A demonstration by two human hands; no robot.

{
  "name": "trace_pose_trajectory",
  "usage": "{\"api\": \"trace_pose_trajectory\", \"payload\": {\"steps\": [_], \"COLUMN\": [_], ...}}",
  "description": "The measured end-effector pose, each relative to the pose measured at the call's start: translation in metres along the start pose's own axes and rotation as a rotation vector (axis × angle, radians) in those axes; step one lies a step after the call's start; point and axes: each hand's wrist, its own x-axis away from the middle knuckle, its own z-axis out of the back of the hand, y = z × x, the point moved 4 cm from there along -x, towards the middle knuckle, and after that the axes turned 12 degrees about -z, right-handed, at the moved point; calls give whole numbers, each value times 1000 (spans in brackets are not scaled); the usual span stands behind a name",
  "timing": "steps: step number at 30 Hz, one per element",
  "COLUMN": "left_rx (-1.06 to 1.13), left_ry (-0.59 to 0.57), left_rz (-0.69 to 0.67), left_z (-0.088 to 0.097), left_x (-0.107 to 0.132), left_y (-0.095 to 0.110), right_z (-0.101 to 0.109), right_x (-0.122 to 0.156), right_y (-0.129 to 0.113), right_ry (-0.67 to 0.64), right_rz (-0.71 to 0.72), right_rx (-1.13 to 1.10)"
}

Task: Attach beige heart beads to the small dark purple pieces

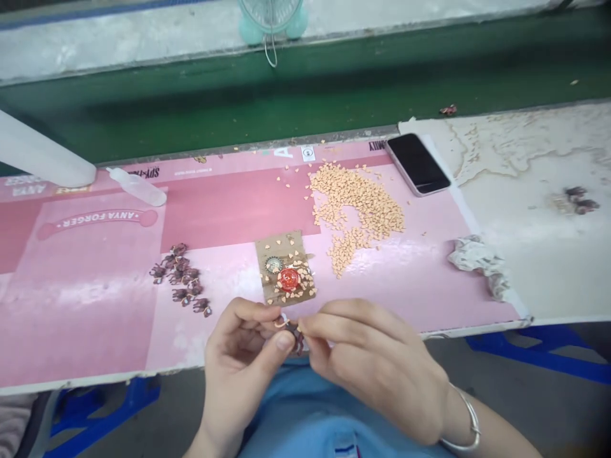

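A small dark reddish-brown figurine [296,342] with a pale loop-like part is pinched between the thumb and fingers of my left hand [243,356]. The fingertips of my right hand [377,362] close against its right side, where a tiny yellowish bit shows; the contact is partly hidden. Just beyond my hands lies a brown card [274,292] with a red round blob of glossy liquid [289,279] and several small beige pieces around it. A cluster of similar dark figurines [184,273] lies to the left. Farther right spreads a big pile of beige heart-like pieces [367,197].
A phone [420,164] lies at the back right, near crumpled tissue [477,259]. A small squeeze bottle [138,186] and a larger white container [42,149] are at the back left. A teal fan [272,19] stands on the ledge beyond the green strip.
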Motion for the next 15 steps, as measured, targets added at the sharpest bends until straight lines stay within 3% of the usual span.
{"api": "trace_pose_trajectory", "payload": {"steps": [6, 11, 15], "left_rx": [-20, -137, -351], "left_ry": [-74, -91, -266], "left_rz": [-97, -125, -195], "left_z": [2, 1, 4], "left_x": [-13, -42, -76], "left_y": [7, 10, 17], "right_z": [1, -8, -10], "right_x": [-3, -24, -50], "right_y": [-13, -5, 16], "right_ry": [131, 259, 254], "right_rz": [7, -74, -165], "right_rx": [6, -62, -174]}}
